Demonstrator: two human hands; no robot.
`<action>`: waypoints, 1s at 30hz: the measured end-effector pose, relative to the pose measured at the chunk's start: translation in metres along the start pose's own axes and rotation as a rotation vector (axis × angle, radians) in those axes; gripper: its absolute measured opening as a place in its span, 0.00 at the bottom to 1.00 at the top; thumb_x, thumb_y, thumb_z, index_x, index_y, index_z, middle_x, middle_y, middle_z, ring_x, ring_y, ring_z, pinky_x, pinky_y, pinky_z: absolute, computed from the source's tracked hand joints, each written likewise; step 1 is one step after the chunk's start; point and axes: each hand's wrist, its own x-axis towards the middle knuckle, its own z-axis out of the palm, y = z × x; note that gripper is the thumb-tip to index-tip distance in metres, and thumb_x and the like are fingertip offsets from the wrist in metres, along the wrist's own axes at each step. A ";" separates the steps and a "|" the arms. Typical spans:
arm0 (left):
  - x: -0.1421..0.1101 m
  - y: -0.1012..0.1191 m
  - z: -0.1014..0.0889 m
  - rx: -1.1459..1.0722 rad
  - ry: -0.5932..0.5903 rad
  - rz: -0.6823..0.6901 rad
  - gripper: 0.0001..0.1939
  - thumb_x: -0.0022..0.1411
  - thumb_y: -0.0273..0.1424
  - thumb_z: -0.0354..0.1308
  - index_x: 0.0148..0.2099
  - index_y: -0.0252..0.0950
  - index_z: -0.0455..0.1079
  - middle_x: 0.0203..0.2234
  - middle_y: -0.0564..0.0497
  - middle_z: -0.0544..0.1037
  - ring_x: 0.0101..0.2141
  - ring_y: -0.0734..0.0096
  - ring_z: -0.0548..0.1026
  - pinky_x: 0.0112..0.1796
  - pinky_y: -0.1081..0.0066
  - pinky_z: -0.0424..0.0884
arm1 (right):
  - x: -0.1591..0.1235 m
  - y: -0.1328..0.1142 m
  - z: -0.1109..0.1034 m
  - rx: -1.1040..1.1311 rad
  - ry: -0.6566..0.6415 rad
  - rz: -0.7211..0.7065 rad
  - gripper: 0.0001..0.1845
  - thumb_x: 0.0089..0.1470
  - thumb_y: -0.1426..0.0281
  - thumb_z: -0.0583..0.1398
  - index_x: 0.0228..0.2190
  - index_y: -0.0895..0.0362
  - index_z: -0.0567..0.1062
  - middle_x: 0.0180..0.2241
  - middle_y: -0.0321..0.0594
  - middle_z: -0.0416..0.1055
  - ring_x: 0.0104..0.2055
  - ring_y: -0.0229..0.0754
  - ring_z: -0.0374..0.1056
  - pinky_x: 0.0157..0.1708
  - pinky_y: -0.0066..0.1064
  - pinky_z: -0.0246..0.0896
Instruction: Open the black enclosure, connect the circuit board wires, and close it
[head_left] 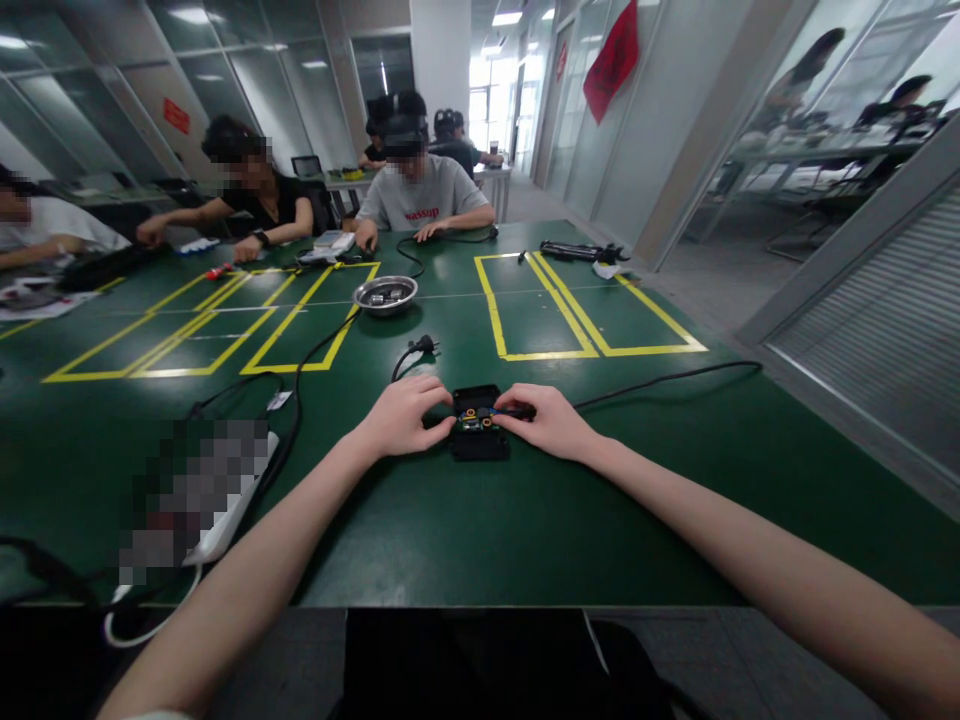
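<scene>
At the black case (pixel 480 449), curled fingers (pixel 421 390)

Red "wassup" lettering (pixel 421 214) on grey shirt (pixel 420 190)

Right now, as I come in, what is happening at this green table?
A small black box lies open on the green table, with small parts inside it. A person's left hand is at its left side; the right hand pinches a dark piece at its right. A plug lies beyond, a metal bowl farther off.
</scene>
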 end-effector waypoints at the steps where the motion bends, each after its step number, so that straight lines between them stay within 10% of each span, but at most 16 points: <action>1: -0.002 -0.001 0.000 -0.005 -0.031 -0.001 0.10 0.67 0.36 0.55 0.40 0.36 0.75 0.34 0.47 0.79 0.36 0.64 0.77 0.37 0.68 0.71 | 0.000 0.000 0.000 0.015 0.004 0.004 0.05 0.58 0.67 0.65 0.34 0.56 0.79 0.31 0.39 0.77 0.32 0.41 0.71 0.33 0.32 0.66; 30: -0.007 0.012 -0.005 -0.189 -0.042 -0.072 0.09 0.64 0.32 0.55 0.39 0.36 0.76 0.27 0.52 0.76 0.27 0.72 0.73 0.30 0.74 0.65 | -0.006 -0.004 -0.021 -0.077 -0.094 -0.143 0.04 0.57 0.69 0.61 0.33 0.55 0.77 0.32 0.40 0.78 0.33 0.42 0.74 0.36 0.33 0.69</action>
